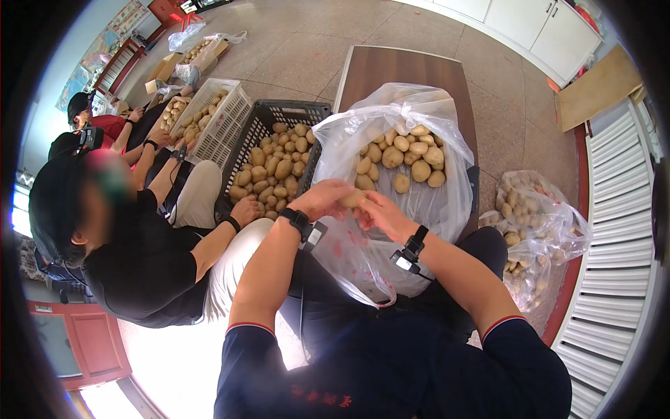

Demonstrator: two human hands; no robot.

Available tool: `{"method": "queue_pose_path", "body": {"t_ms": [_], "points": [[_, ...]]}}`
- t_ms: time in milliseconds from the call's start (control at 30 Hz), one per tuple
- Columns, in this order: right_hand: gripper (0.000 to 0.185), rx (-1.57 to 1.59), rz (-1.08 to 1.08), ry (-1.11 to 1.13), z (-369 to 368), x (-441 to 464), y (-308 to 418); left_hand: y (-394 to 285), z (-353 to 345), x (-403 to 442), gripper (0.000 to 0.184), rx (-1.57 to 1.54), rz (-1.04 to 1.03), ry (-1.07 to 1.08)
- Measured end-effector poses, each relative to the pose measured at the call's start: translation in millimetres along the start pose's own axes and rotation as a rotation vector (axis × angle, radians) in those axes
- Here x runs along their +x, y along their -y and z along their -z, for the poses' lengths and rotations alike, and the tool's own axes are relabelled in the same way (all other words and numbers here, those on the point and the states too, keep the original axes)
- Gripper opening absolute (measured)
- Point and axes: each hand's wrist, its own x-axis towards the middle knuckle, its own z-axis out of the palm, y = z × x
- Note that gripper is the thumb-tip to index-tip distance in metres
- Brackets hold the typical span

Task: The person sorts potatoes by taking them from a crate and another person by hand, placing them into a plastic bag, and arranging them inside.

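Between my two hands is a potato, held over the near edge of an open clear plastic bag. My left hand grips it from the left with bent fingers. From the right, the fingers of my right hand close on its other side and partly cover it. Inside the bag lies a heap of potatoes, mostly toward its far side. Just left of the bag stands a black plastic crate full of potatoes.
A co-worker's hand reaches into the black crate's near left side. Farther left, a white crate of potatoes stands by other people. Bagged potatoes lie on the floor at right, beside a white radiator. A brown tabletop extends behind the bag.
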Motion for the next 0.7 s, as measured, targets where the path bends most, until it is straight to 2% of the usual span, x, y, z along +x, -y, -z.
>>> {"method": "queue_pose_path", "body": {"t_ms": [133,233,300,333,400,533,600,633,700], "points": [[0.031,-0.121,0.016,-0.009,3.1,0.5,-7.5,-1.9,-0.8,-3.4,0.030,-0.003,0.025,0.001],[0.032,-0.260,0.075,-0.112,17.8,4.3,-30.4,-3.0,-0.5,-5.1,0.029,-0.014,-0.032,-0.043],[0.033,-0.633,0.218,-0.237,37.5,12.0,-51.6,-1.7,4.8,-3.9,0.028,-0.057,-0.097,-0.085],[0.033,-0.633,0.220,-0.228,44.4,9.9,-51.1,0.0,8.8,-3.1,0.028,-0.059,-0.099,-0.094],[0.033,-0.990,0.317,-0.379,55.7,6.8,-48.9,3.1,16.0,-1.7,0.025,-0.089,-0.110,-0.130],[0.033,-1.110,0.292,-0.508,62.2,-5.2,-24.2,4.7,23.1,-4.8,0.025,-0.120,-0.151,-0.195],[0.039,-1.332,0.468,-0.571,72.1,-3.1,-18.5,4.7,30.3,-8.6,0.025,-0.227,-0.213,-0.267],[0.039,-1.333,0.469,-0.570,76.1,-2.9,-18.4,6.2,34.6,-8.0,0.025,-0.228,-0.215,-0.268],[0.046,-1.366,0.492,-0.553,82.6,-1.3,-19.6,11.9,45.6,-4.1,0.028,-0.370,-0.267,-0.447]]}}
